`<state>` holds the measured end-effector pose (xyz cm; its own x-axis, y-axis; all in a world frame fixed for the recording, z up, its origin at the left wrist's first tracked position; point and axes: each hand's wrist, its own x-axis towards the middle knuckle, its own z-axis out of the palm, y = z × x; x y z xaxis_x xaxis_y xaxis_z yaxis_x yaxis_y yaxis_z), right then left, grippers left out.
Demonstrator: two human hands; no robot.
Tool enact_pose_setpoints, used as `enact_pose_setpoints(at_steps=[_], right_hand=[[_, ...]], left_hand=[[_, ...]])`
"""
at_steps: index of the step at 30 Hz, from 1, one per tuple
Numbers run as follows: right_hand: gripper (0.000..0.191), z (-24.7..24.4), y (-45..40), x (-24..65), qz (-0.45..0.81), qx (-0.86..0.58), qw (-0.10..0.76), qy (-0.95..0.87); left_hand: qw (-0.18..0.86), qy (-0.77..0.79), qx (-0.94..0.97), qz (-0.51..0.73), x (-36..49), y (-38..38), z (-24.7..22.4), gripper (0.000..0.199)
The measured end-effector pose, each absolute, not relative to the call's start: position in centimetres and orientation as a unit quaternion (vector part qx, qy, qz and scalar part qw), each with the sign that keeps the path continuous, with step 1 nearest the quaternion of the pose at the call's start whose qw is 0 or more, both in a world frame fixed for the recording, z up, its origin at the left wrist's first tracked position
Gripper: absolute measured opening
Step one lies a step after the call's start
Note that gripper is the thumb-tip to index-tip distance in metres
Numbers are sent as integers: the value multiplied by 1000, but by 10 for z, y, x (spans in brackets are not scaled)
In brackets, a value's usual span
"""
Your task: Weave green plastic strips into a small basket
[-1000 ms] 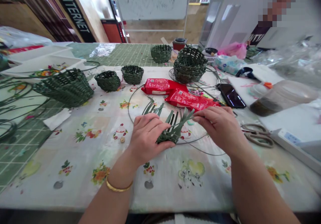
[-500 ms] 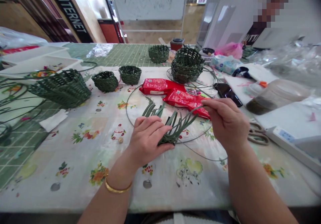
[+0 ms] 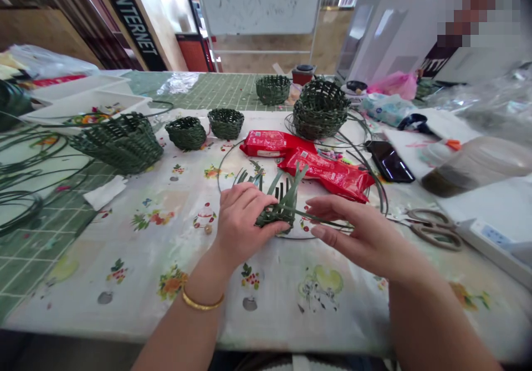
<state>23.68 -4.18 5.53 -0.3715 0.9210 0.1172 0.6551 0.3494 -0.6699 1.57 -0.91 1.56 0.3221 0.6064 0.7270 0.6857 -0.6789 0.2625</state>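
Observation:
A small, partly woven green basket (image 3: pixel 279 214) with loose strips standing up lies between my hands above the flowered tablecloth. My left hand (image 3: pixel 246 216) grips its left side, fingers over the strips and thumb at the near edge. To its right, my right hand (image 3: pixel 353 231) has its fingers and thumb apart, with a long green strand (image 3: pixel 318 216) passing from the basket between them. The fingers do not close on the strand. A thin loop of cord lies on the cloth around the basket.
Red packets (image 3: pixel 328 174) lie just behind the hands. Scissors (image 3: pixel 436 228), a phone (image 3: pixel 390 161) and a jar (image 3: pixel 474 166) are at the right. Finished baskets (image 3: pixel 120 143) stand at the left and back. White trays (image 3: pixel 124 102) sit far left.
My right hand has come down and toward the basket, and its fingers have opened from a pinch on a strip. My left hand still holds the basket. The view has shifted slightly.

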Motion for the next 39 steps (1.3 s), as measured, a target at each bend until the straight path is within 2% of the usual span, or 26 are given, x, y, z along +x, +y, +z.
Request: enact_pose_setpoints(at_steps=[5,9,13,20,25,30,33,36,39], right_hand=[[19,46,-44,207,239,-533,305,-753],[11,36,-41,194,289,-532,360,-709],[10,34,-42,189,300,-524,367,-707],[17,33,-45,186,245,-502,406,-723],[28,27,-48,184,238,-480,385,-751],[15,21,-49,180,310,-525,446,-655],[6,24,-48,180,274,-541,417,-677],[10,28,-48,179,218,-518,409,-719],[12,30,-48,179,219,-512,410,-723]], left_hand=[[54,-378,-825,-416,19,-11,16,27],[56,-381,-822,-419,19,-12,17,25],[42,-381,-822,-422,16,-11,16,24],[2,-394,-820,-415,12,-10,16,46],[-23,-353,-836,-420,11,-11,20,40],[-11,-361,-832,-421,10,-10,19,31],[-6,-371,-826,-424,11,-10,17,19],[-4,-386,-817,-429,13,-11,18,16],[-2,-383,-819,-428,14,-11,18,17]])
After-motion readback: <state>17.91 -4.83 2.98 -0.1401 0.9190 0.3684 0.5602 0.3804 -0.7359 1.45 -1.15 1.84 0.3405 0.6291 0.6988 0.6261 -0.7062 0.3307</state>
